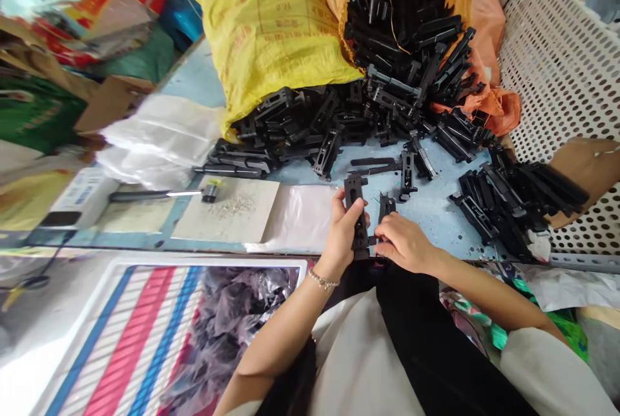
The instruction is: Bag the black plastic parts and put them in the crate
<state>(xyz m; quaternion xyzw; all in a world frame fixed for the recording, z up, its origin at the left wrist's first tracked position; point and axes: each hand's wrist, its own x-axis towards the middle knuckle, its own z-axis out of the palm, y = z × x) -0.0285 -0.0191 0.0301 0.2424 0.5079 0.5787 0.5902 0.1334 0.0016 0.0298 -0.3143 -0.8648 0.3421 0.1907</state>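
My left hand [341, 238] is wrapped round a long black plastic part [355, 191] with slots and holes, held upright at the table's front edge. My right hand [405, 241] is closed in a pinch beside the lower end of that part. Between its fingertips a small black piece [372, 241] shows, touching or joined to the long part; I cannot tell which. Just beyond my right hand another black part [387, 204] lies on the blue table [438, 209]. Further back are more loose black parts [407, 174].
Black parts spill from a yellow sack [281, 22] and an orange sack [487, 35]. More are stacked at right by a white perforated basket [557, 61]. To the left lie a clear plastic bag [303, 212], a cardboard sheet [194, 225] and a black-handled tool [140, 196]. A striped crate [130, 338] stands below.
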